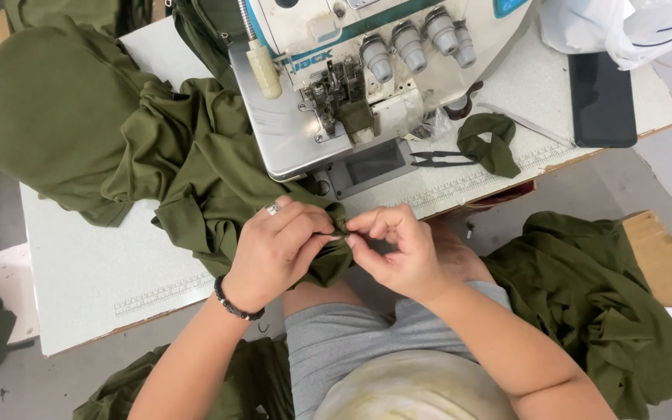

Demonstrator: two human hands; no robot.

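Observation:
My left hand [278, 249], with a ring and a dark bead bracelet, pinches an edge of olive-green fabric [196, 167] at the table's front edge. My right hand [394, 249] pinches the same edge of fabric from the other side, fingertips meeting the left hand's. The cloth trails back over the white table [95, 264] toward the overlock sewing machine [351, 70], which stands just beyond my hands.
Small black snips [439, 159] and a small green fabric piece [491, 142] lie right of the machine. A dark phone [602, 99] and white plastic bag [624, 27] sit at the far right. More green fabric lies piled at left and on a wooden bench [663, 264] at right.

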